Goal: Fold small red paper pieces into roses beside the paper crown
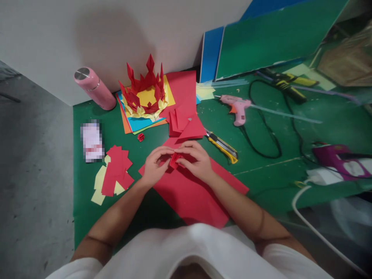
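My left hand [155,164] and my right hand [195,161] meet over a large red paper sheet [192,197] on the green table [267,174]. Both pinch one small folded red paper piece [175,159] between their fingertips, with the fingers curled closed around it. A tiny red paper rose [141,136] lies just beyond my left hand. Folded red triangles [186,124] rest right behind my hands.
A red and yellow paper crown [144,95] sits on coloured sheets at the back beside a pink bottle [94,88]. Red and yellow paper scraps [114,174] lie at left. A yellow utility knife [222,146], pink glue gun [236,108] and black cable [267,128] are at right.
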The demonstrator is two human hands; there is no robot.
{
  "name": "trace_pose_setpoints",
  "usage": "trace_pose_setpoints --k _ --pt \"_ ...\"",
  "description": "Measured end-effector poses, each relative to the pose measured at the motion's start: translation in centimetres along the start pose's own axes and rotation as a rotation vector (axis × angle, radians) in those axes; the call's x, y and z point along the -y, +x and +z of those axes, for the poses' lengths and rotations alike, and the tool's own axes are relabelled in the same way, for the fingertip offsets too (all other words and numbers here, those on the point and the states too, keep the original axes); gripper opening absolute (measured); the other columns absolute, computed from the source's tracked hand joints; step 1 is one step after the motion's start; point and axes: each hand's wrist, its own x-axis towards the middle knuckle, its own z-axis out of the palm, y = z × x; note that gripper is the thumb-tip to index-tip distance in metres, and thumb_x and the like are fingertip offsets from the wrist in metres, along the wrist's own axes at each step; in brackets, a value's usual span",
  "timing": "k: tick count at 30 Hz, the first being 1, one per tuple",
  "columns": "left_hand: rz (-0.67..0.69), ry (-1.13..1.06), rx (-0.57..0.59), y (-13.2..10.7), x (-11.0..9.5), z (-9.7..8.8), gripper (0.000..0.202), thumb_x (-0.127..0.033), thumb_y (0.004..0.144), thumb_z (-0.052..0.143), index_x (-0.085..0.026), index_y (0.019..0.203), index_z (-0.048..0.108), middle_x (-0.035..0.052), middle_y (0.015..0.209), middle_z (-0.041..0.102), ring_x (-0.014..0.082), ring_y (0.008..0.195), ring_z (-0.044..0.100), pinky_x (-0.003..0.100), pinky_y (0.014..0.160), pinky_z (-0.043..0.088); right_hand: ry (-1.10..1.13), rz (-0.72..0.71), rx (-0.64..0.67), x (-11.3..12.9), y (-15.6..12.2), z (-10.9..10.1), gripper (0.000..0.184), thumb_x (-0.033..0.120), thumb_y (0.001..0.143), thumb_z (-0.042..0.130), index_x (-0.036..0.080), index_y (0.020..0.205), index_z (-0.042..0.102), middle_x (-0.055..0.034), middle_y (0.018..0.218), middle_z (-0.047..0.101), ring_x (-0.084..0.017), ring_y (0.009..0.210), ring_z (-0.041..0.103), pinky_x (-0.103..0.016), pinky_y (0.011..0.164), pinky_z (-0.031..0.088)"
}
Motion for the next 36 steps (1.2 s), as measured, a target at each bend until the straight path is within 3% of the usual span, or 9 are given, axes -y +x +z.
trace_pose_setpoints --k 7,15,21,27,31,36 --pt "-0.049 -0.045 -0.021 -0.2 0.4 0.3 0.018 -0.031 0.084 0.066 -0.021 0.099 0.065 0.0063 0.098 0.065 0.0144 0.087 0.066 0.027 0.078 0.056 -0.003 0.026 0.011 0.2 -0.1 0.2 0.013 0.027 0.086 0.067 0.026 0.099 0.07 -0.0056 0.097 0.068 -0.02 0.088 0.065 -0.037 0.082 0.054" --pt "0.05 0.179 0.018 0.2 -0.1 0.0 0.018 -0.021 0.081 0.068 -0.024 0.1 0.067 0.0036 0.092 0.062 0.0164 0.088 0.062 0.031 0.079 0.052 0.053 -0.002 -0.065 0.3 0.2 0.2 0.007 0.022 0.086 0.062 0.024 0.08 0.059 -0.0038 0.088 0.07 -0.02 0.084 0.065 -0.039 0.081 0.051" --pt "0.002 0.212 -0.094 0.2 -0.2 0.1 0.01 -0.027 0.078 0.072 -0.021 0.081 0.065 0.005 0.098 0.059 0.0178 0.094 0.061 0.033 0.082 0.052 0.209 0.104 -0.008 0.3 -0.1 0.5 0.008 0.023 0.089 0.058 0.022 0.081 0.055 -0.0039 0.083 0.068 -0.016 0.078 0.065 -0.033 0.076 0.053" --pt "-0.199 -0.026 -0.079 -0.2 0.1 0.8 0.022 -0.037 0.083 0.066 -0.02 0.096 0.06 0.0032 0.089 0.064 0.0124 0.076 0.064 0.025 0.069 0.055 0.472 0.342 0.002 -0.2 -0.2 0.8 0.027 0.045 0.083 0.067 0.022 0.084 0.054 -0.0016 0.08 0.062 -0.013 0.071 0.062 -0.028 0.066 0.054" --pt "-0.214 -0.037 -0.132 -0.4 0.2 1.1 0.027 -0.037 0.083 0.065 -0.021 0.102 0.054 0.0038 0.093 0.061 0.0119 0.081 0.064 0.023 0.069 0.055 0.589 0.438 0.076 -0.7 -0.1 0.8 0.034 0.046 0.079 0.071 0.022 0.1 0.06 -0.0042 0.091 0.066 -0.013 0.075 0.064 -0.025 0.062 0.054" --pt "-0.227 -0.129 -0.144 -0.4 0.2 1.2 0.027 -0.038 0.083 0.065 -0.022 0.095 0.048 -0.0001 0.089 0.056 0.0081 0.068 0.059 0.02 0.058 0.053 0.581 0.478 0.149 -1.0 -0.2 0.6 0.038 0.043 0.079 0.072 0.021 0.109 0.063 -0.0079 0.104 0.068 -0.016 0.088 0.066 -0.026 0.069 0.056"
